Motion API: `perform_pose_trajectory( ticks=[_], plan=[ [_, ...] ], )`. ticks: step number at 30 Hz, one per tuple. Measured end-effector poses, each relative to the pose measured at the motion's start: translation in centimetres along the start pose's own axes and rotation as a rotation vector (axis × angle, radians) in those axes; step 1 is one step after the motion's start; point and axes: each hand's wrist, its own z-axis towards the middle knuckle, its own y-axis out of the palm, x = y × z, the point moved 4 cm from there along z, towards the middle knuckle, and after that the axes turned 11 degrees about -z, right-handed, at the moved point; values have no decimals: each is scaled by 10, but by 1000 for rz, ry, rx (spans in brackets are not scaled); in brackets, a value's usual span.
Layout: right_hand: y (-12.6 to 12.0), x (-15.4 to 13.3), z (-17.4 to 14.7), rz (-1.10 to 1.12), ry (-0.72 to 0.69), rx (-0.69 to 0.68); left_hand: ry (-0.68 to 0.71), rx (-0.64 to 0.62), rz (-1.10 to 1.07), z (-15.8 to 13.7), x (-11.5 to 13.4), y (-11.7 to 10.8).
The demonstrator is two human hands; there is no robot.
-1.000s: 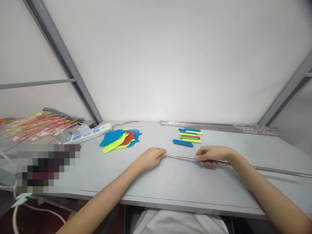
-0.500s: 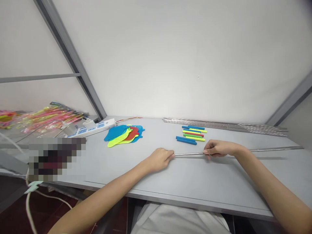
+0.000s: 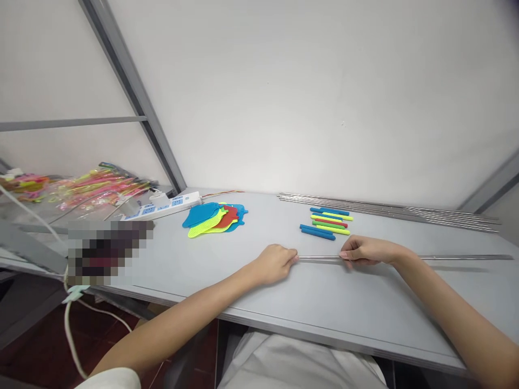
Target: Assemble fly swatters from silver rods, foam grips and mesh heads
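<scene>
A thin silver metal rod [image 3: 318, 257] lies nearly level, held just over the grey table. My left hand [image 3: 278, 263] is closed round its left end, which the fingers hide. Farther along, my right hand [image 3: 367, 250] pinches the rod between thumb and fingers, and a long stretch continues past the wrist to the right. Beyond my hands is a group of coloured plastic tubes [image 3: 330, 222] in blue, yellow, green and red. Flat fly swatter heads [image 3: 206, 216] in blue, yellow and red overlap in a pile to the left.
Along the wall lies a bundle of similar metal rods [image 3: 385, 209]. A white power strip [image 3: 162, 206] with plugs sits at the left, near plastic bags of colourful sticks [image 3: 101, 186]. A pixelated dark object [image 3: 107, 251] occupies the table's left part. Metal frame posts [image 3: 138, 97] flank the table.
The view has swung slightly left, so things appear shifted right. The rod's right end sits a little lower, making the rod more level. Both hands keep their hold.
</scene>
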Motion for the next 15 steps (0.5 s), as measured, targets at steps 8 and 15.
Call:
perform_pose_trajectory(
  ticks=[8, 15],
  plan=[
    [3, 2, 4, 9, -9, -13, 4, 26, 1, 1, -1, 2],
    [3, 4, 4, 9, -4, 22, -49, 59, -121, 6, -8, -8]
  ],
)
